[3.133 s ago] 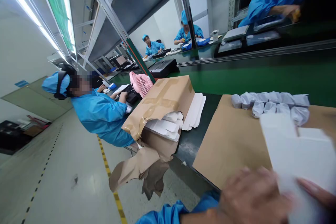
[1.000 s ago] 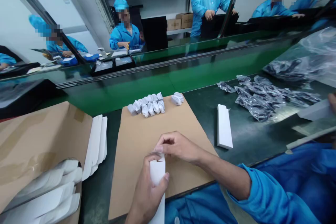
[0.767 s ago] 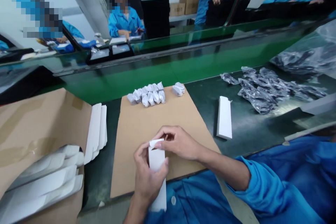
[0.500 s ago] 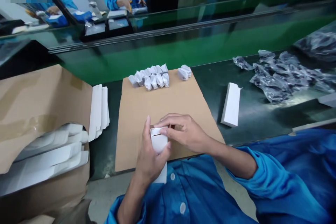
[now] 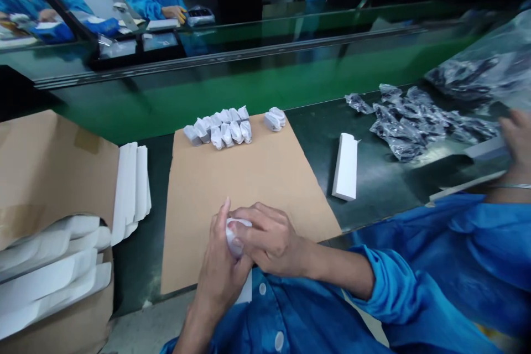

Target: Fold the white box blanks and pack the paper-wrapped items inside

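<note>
A narrow white box stands close to my blue jacket, largely covered by my hands. My left hand is wrapped round its upper part, thumb on the near side. Over the box's top end, my right hand is closed, with thumb and fingers pressing on the end; the flap is hidden under them. Both hands are above the near part of a flat cardboard sheet. Near the sheet's far edge stand several small wrapped pieces in rows, with a smaller group to their right.
Another white box lies on the dark green table right of the sheet. Beyond it are plastic-bagged dark parts. At left, a carton holds flat white boxes. A co-worker's hand is at the right edge.
My right hand has closed over the top of the box, where a flap edge showed before. The view has turned right, and a co-worker's hand has appeared at the right.
</note>
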Tool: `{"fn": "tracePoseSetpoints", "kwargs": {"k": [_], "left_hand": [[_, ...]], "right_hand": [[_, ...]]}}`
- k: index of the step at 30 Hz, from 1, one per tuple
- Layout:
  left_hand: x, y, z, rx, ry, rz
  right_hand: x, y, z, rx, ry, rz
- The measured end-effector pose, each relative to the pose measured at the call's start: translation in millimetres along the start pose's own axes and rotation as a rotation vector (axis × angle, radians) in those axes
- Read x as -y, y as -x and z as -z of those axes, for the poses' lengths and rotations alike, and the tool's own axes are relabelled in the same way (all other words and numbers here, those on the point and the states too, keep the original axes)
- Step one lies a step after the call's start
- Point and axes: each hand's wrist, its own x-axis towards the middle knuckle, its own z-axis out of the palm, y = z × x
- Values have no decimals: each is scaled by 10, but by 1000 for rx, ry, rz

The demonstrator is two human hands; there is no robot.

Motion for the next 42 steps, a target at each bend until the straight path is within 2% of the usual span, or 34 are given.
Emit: {"fn": "tracePoseSetpoints", "kwargs": {"k": [2,4,6,9,10,12,14,16,18,20,21,23,28,30,34,37,42], "left_hand": [[31,-29,-38,-41,41,22],[64,-123,-68,-159,100,96],[119,-271,-68,-283,167,182],[248,-490,14,-379,166,224],[294,-533,62,-396,126,211],[374,-546,173,-406,-55,157],[421,-464,286,-341,-275,35],[425,-328,380,-153,-444,-167],[385,-204,436,116,-513,-366],[324,-150,449,306,-575,-482],[298,-156,443,347,-603,-503],[266,-219,417,333,-656,-489],[261,-405,357,171,-860,-259],[236,-435,310,161,-869,-248],[144,-464,146,276,-744,-339],[103,-471,64,376,-738,-335],[104,-421,116,437,-666,-305]], "right_hand": [[-36,-29,11,92,39,35],[-147,-196,120,224,36,31],[-361,-487,311,310,143,-110],[-819,-982,609,268,556,-531],[-972,-1113,676,254,627,-606],[-1225,-1278,737,272,682,-665],[-1375,-1315,719,302,675,-669],[-1422,-1264,676,328,660,-664],[-1395,-1164,658,381,612,-637],[-1328,-1032,678,472,530,-591],[-1287,-954,696,513,494,-572],[-1197,-772,732,545,460,-548],[-1028,-312,739,523,432,-442],[-1019,-216,700,496,437,-429],[-1038,-204,565,424,457,-440],[-1024,-228,479,366,467,-446],[-882,-67,555,286,438,-469]]}}
